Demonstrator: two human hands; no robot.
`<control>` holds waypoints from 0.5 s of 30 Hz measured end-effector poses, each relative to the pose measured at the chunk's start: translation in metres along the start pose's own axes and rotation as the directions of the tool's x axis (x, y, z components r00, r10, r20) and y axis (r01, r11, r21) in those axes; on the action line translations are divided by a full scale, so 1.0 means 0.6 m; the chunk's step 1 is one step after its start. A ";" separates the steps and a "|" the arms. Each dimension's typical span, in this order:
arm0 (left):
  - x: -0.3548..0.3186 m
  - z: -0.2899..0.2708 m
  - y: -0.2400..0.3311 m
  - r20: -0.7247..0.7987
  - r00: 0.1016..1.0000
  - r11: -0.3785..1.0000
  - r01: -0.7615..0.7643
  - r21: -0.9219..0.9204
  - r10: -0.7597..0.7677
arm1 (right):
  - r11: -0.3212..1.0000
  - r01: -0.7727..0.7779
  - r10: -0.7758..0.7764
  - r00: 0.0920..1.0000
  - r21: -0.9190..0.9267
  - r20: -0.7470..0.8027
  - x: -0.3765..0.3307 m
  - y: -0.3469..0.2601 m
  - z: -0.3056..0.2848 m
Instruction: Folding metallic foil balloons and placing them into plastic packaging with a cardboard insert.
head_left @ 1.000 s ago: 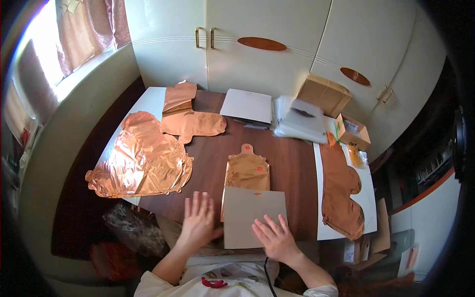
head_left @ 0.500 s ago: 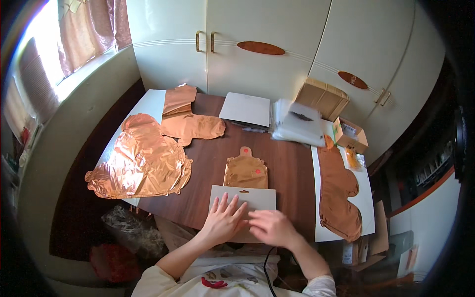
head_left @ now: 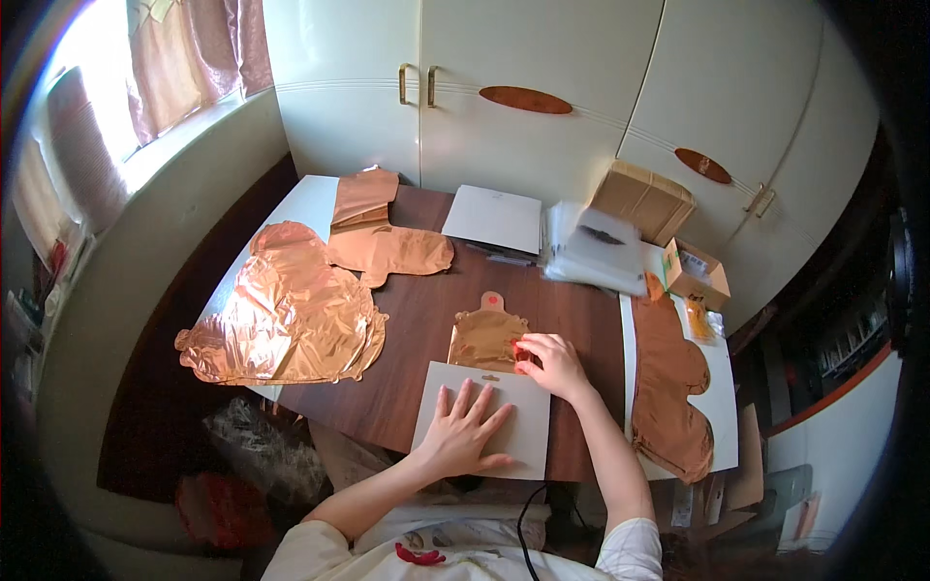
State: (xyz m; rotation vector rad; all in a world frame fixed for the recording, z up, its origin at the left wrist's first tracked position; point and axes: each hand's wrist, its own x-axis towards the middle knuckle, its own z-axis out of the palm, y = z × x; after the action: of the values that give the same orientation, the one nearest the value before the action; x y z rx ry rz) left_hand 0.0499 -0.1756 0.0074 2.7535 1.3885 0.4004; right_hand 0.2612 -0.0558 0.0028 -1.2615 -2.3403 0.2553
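At lower centre, my left hand (head_left: 463,433) presses splayed fingers on the flat grey card sheet (head_left: 484,418), steadying it; my right hand (head_left: 548,363) pinches the small folded copper foil balloon (head_left: 487,337).

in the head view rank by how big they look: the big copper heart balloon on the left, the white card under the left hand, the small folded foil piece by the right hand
1. Copper heart balloon, clearly largest.
2. White card, though it lies nearer the camera, which flatters it.
3. Small folded foil piece, smallest.

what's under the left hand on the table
The left hand lies flat on a pale card sheet, which rests on the brown table. Whatever is beneath the card is covered.
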 end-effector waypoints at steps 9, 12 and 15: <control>0.008 0.001 -0.002 0.003 1.000 1.000 0.014 0.006 -0.014 | 0.988 -0.052 0.054 0.999 0.142 -0.009 0.009 0.014 0.015; 0.008 -0.001 0.000 0.015 1.000 1.000 0.018 0.007 -0.018 | 0.889 -0.192 0.218 0.976 0.416 -0.016 0.023 0.007 0.023; 0.008 -0.002 0.000 0.025 0.999 1.000 0.022 0.012 -0.022 | 0.741 -0.381 0.403 0.911 0.552 0.088 0.050 0.005 0.013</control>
State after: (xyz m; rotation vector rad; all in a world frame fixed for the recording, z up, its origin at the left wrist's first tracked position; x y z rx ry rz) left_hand 0.0526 -0.1720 0.0094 2.7398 1.4184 0.3576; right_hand 0.2456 -0.0287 0.0040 -1.4034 -1.7292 0.9740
